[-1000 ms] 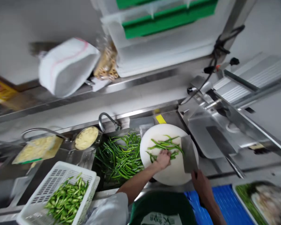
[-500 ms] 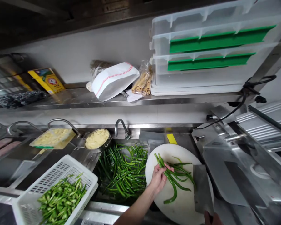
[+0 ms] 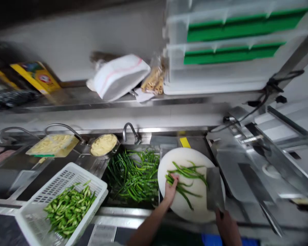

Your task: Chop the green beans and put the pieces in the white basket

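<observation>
My left hand [image 3: 171,188] is closed around a few long green chili peppers [image 3: 186,198], low on the left half of a round white cutting board [image 3: 166,160]. Just above it on the board lies another small bunch of green peppers [image 3: 188,171]. My right hand [image 3: 227,225] grips the handle of a broad-bladed cleaver [image 3: 214,188], whose blade rests flat over the board's right side, near the pepper tips. Left of the board, a sink [image 3: 154,205] holds many whole green peppers [image 3: 136,174].
A white plastic basket [image 3: 32,208] with cut green peppers [image 3: 70,208] stands at left. Behind are a pot of pale slices [image 3: 104,145], a tub of similar pieces [image 3: 53,143] and a faucet [image 3: 129,131]. A metal slicer [image 3: 246,164] is at right, under a shelf [image 3: 113,102].
My left hand has lowered with some peppers, apart from the bunch left on the board. The cleaver stays at the board's right side. The whole view has shifted slightly.
</observation>
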A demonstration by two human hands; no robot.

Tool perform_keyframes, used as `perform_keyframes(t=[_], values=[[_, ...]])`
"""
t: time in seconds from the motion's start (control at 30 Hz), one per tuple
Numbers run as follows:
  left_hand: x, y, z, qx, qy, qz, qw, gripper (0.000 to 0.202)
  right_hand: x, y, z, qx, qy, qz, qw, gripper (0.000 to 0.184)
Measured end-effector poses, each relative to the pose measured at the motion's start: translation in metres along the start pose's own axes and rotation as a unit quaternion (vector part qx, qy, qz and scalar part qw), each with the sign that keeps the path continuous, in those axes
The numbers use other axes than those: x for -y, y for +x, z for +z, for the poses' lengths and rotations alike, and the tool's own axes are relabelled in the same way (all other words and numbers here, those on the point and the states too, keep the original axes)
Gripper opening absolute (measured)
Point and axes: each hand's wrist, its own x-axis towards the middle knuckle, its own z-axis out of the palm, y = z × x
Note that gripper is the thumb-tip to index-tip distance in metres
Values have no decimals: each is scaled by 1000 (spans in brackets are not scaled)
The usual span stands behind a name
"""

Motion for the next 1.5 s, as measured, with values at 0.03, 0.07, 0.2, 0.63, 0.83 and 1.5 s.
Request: perform_keyframes(t=[0.03,0.07,0.2,0.63,0.83,1.5], values=[[2,2,-4,-25,-8,1,1000,57,3,-4,-2,5,-4,-1,1000,37],[7,6,-9,-65,-17,11,998,56,5,-8,-3,6,-17,-3,1000,40],[30,26,-33,-209,-41,78,974,53,7,-8,-2,2,-50,28,998,42],[55,12,-33,0,290,283,914,30,-9,-3,-12,12,-44,49,998,43],[11,43,-16,29,393,288,873,30,-15,2,-13,10,-64,54,996,41],[-50,80,31,225,621,138,738,39,-19,0,-8,5,0,81,997,42]])
